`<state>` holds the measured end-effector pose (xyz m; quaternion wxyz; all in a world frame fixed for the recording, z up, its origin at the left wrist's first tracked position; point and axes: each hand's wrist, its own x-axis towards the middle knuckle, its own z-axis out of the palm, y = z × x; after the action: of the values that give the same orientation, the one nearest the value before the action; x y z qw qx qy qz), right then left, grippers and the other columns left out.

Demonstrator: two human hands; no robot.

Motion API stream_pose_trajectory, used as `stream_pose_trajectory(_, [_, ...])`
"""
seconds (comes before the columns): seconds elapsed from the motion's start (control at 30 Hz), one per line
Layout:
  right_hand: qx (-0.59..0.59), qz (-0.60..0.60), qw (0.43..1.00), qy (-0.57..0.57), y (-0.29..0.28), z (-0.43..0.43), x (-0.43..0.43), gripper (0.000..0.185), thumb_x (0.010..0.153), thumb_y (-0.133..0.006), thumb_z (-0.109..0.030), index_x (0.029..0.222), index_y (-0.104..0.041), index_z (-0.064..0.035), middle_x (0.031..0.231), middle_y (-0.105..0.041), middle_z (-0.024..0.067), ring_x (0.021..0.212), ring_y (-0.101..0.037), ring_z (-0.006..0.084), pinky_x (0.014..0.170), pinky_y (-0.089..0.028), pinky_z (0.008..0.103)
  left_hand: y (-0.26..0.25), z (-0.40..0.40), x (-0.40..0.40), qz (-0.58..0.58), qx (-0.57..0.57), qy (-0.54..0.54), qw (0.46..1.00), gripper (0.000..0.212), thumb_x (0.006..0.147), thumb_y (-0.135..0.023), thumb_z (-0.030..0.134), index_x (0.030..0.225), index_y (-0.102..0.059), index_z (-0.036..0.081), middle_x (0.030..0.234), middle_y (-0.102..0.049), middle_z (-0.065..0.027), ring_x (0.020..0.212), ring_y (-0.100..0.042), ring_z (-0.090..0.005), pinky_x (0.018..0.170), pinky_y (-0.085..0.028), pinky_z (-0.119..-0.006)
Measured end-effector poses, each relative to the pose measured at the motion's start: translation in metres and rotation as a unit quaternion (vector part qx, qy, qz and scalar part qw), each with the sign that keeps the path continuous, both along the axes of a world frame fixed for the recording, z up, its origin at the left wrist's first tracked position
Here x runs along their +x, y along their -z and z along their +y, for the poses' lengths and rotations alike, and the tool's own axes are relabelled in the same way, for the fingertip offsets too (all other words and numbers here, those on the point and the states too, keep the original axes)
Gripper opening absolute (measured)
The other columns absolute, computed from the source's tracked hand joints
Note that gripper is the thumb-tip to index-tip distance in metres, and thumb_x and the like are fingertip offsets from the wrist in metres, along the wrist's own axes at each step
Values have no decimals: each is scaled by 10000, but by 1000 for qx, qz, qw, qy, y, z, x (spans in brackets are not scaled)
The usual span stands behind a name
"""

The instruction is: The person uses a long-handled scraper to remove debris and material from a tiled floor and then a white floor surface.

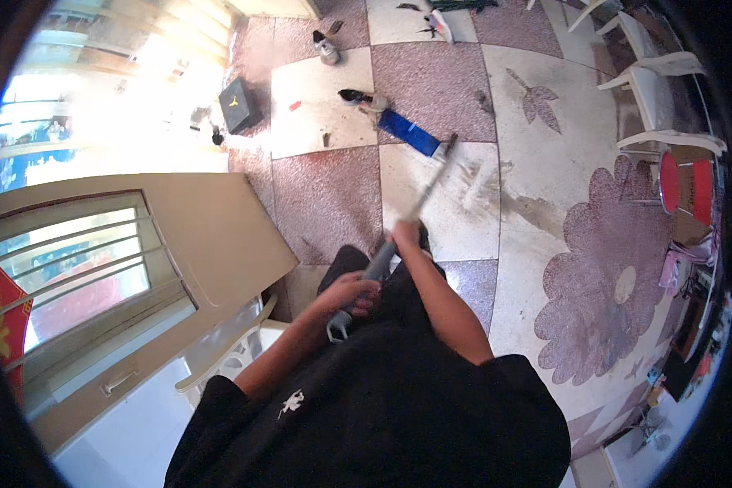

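Note:
Both of my hands grip a long grey handle (379, 262) that slants across my front. My left hand (354, 293) is closed round its thick lower part, near the looped hanging end. Higher up, at the start of the thin pole, my right hand (406, 235) holds it. Its far end is a narrow dark head (451, 145) over the floor, beside a flat blue object (410, 132). A shoe (363, 99) lies close to the other end of the blue object. The pole is slightly blurred.
Another shoe (326, 49) and a black shoebox (239, 105) are on the tiled floor. White plastic chairs (646, 97) and a red seat (669, 183) line the right side. On my left are an open door panel (219, 244) and a white chair (238, 360).

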<state>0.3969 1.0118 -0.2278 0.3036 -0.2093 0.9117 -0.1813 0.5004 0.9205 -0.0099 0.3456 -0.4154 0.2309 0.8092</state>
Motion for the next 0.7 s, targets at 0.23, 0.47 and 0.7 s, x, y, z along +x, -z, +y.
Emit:
stream_pose_trajectory(0.23, [-153,-322,851,387,-19,-206,-1,147,621,-470,-55,492,-500,8,503,-523,153,418,-519,250,398,-418,353,-4,-113,3,-8,-142,-127,982,115,766,-477,81,830,-384,59,630,-414,-30,426,-372,-76,322,-303,-197])
stream_pose_trajectory(0.47, [-184,-417,858,237,-21,-345,43,133,663,-436,-54,595,-475,54,479,-493,126,390,-495,213,328,-358,325,-24,-232,37,-56,-195,-164,965,173,758,-486,75,890,-374,85,626,-391,-15,441,-375,-77,344,-315,-198])
stream_pose_trajectory(0.7, [-356,-593,653,307,-111,-359,51,134,730,-473,-93,659,-430,12,548,-512,128,478,-533,218,449,-461,323,-70,-308,89,21,-150,-118,981,221,755,-513,98,906,-351,85,625,-383,-8,433,-376,-67,338,-316,-191])
